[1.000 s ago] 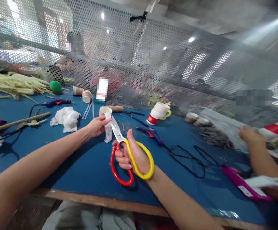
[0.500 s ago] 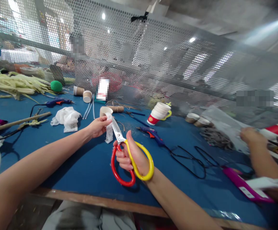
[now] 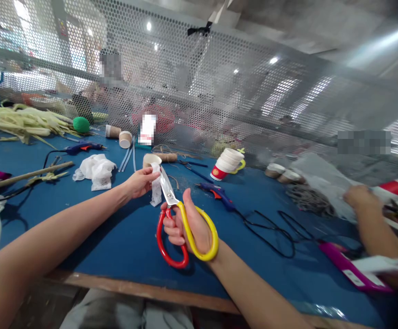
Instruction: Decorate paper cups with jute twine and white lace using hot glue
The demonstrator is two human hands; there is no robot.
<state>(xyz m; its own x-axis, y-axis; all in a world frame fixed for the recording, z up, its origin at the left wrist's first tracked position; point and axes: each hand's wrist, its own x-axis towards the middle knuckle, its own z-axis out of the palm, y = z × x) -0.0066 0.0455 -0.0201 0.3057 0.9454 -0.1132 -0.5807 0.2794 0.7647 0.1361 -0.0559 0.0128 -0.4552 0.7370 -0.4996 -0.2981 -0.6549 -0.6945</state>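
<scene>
My left hand (image 3: 141, 183) pinches a strip of white lace (image 3: 156, 192), whose end hangs down toward the table. Right behind those fingers is a small paper cup (image 3: 151, 159); whether they also grip it I cannot tell. Scissors (image 3: 170, 196) with one red and one yellow handle are in my right hand (image 3: 188, 228), fingers through the loops and thumb raised. Their blades point up and away, with the tips beside the lace at my left fingertips. A crumpled heap of white lace (image 3: 98, 171) lies to the left of my left hand.
Two glue guns (image 3: 219, 194) (image 3: 84, 147) lie on the blue table (image 3: 123, 256). Stacked paper cups (image 3: 228, 164) stand right of centre. Pale husks (image 3: 20, 121) and a green ball (image 3: 81, 124) are back left. Another person's hand (image 3: 362, 198) holds a clear bag at right.
The scissors' handles have shifted slightly left, with the red loop swung a little outward. My left hand and the lace stay nearly in place.
</scene>
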